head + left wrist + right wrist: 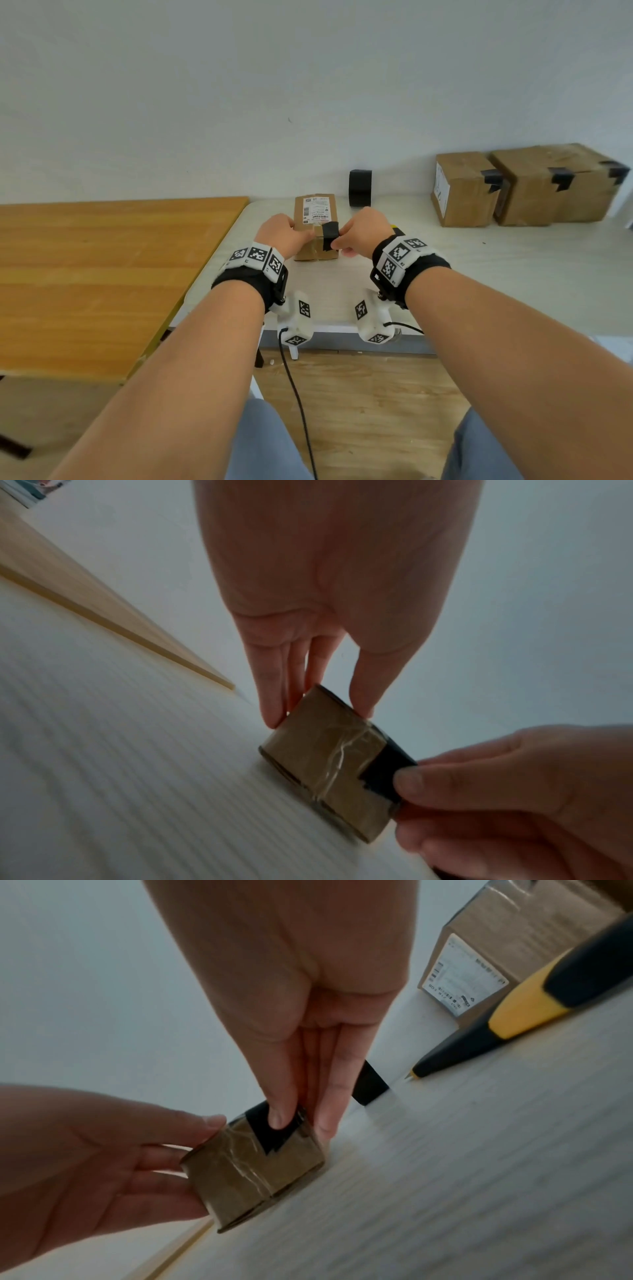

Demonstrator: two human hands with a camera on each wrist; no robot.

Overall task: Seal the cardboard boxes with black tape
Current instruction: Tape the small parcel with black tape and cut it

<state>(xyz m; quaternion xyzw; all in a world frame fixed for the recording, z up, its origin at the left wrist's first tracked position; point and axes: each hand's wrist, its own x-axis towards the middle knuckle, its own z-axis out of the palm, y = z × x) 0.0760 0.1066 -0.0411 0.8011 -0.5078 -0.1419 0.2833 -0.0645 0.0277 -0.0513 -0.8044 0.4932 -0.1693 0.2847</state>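
Observation:
A small cardboard box [313, 219] with a shipping label lies on the white table [479, 274]. A strip of black tape [329, 233] is folded over its near right corner. My left hand [301, 236] grips the box's left side, fingers [274, 710] on one face and thumb on the top. My right hand [338, 240] pinches the taped corner, with the thumb [279, 1118] on the black tape [270, 1137] and the fingers down the box's right side. Clear tape runs across the box's near end [322, 753]. The black tape roll [360, 188] stands behind the box by the wall.
Two larger cardboard boxes [462, 190] [555, 185] with black tape on them sit at the back right. A yellow and black utility knife [527, 1007] lies right of my right hand. A wooden tabletop [102, 274] adjoins on the left.

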